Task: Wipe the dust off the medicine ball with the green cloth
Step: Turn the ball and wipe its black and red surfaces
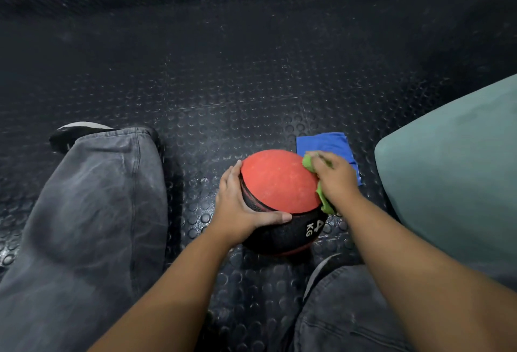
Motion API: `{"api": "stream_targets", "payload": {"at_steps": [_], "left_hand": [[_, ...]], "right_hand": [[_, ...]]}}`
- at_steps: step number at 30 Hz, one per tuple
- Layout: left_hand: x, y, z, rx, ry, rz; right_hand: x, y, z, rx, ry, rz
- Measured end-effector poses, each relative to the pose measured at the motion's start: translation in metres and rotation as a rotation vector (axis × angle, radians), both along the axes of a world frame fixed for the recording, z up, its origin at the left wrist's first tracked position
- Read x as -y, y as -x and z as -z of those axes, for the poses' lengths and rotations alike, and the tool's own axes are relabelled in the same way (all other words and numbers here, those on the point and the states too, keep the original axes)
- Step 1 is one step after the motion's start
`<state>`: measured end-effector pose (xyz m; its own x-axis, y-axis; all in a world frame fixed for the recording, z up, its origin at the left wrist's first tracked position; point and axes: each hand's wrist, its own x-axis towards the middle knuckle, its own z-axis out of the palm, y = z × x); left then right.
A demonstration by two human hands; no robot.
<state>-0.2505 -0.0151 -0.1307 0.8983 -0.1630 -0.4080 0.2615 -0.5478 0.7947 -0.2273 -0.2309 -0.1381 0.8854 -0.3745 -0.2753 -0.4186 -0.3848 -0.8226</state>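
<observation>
Grey jeans [84,212] frame the head view, with both forearms reaching out between the knees. Left hand [237,206] cups the medicine ball [279,181] on its left side, fingers up along the red cap, thumb hooked across the black band: a steadying clamp. Right hand [335,178] bunches the green cloth [324,200] and presses it to the ball's right shoulder. Ball sits on the studded black floor [251,86], a blue cloth [324,142] just behind it, a teal cushion [461,170] off right. Wiping looks under way — pale speckle shows on the red cap, so next likely comes a firm sweep across it, ball braced against rolling.
</observation>
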Motion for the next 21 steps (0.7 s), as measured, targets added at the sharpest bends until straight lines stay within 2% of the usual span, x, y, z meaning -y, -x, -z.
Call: {"api": "stream_targets", "payload": {"at_steps": [3,5,7,12,15,17,19,21], "left_hand": [[-0.007,0.007,0.002,0.005,0.045,0.011],[-0.009,0.015,0.005,0.029,0.05,0.012],[-0.012,0.02,0.007,0.029,0.051,-0.019],[-0.019,0.025,0.008,0.01,0.057,-0.07],[-0.024,0.023,0.014,0.044,0.079,-0.034],[-0.034,0.021,0.019,0.032,0.112,-0.01],[-0.045,0.02,0.018,-0.033,0.162,-0.011],[-0.05,0.019,0.012,-0.097,0.196,0.013]], "right_hand": [[0.005,0.008,0.009,-0.224,-0.132,0.095],[-0.001,0.012,0.007,-0.224,-0.135,0.126],[-0.013,0.012,0.002,-0.094,-0.041,0.074],[-0.066,0.026,-0.027,0.313,0.466,-0.176],[-0.097,0.037,-0.032,0.59,0.633,-0.55],[-0.099,0.035,-0.03,0.603,0.663,-0.778],[-0.087,0.031,-0.026,0.563,0.631,-0.733],[-0.07,0.028,-0.024,0.426,0.461,-0.466]]}}
